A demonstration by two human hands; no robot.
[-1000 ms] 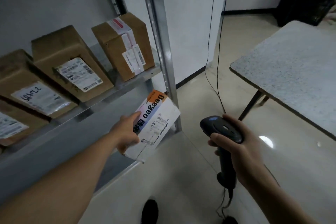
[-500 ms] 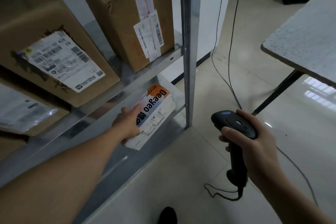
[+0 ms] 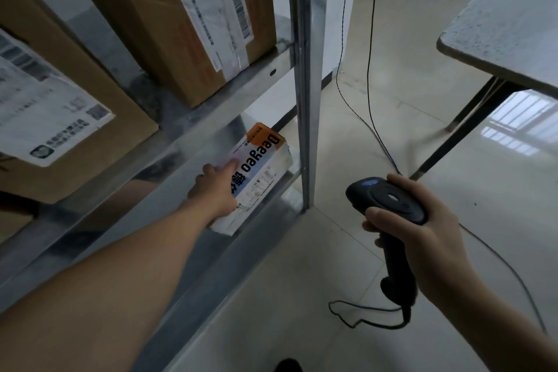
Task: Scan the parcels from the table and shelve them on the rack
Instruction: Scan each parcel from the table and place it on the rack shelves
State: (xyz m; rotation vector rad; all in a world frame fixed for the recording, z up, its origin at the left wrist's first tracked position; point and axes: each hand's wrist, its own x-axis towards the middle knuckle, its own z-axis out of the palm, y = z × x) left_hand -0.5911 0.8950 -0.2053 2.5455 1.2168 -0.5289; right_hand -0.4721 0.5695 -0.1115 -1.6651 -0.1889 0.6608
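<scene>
Since a second ago the left hand [image 3: 216, 190] has pushed the white parcel [image 3: 265, 164] further in beneath the upper shelf [image 3: 211, 106] of the rack [image 3: 303, 84], and the person has leaned in so the shelving fills far more of the view. That hand grasps the parcel's near end, thumb laid along the printed top face and the other fingers hidden underneath. The parcel, with its orange corner and the upside-down lettering "Deeyeo", now sits inside the lower bay just beside the front upright. Its far end is close to the lower shelf [image 3: 241, 257], though I cannot tell whether it rests there yet. On the shelf above stand two cardboard boxes: one box with a taped shipping label [image 3: 145, 24] near the upright, and another labelled box [image 3: 90, 130] further left, apart from it. The right hand [image 3: 428, 238] hangs well clear of the rack over the pale tiled floor [image 3: 302, 296]. Its fingers are wrapped round the handle of a black barcode scanner [image 3: 389, 202], whose head points toward the shelves. The scanner cable [image 3: 371, 325] loops on the floor below it. Two thin black cords [image 3: 370, 39] hang down the wall past the upright. The speckled table [image 3: 513, 27] stands to the right, well apart from the rack, and a dark shoe tip [image 3: 288, 366] shows at the bottom edge.
</scene>
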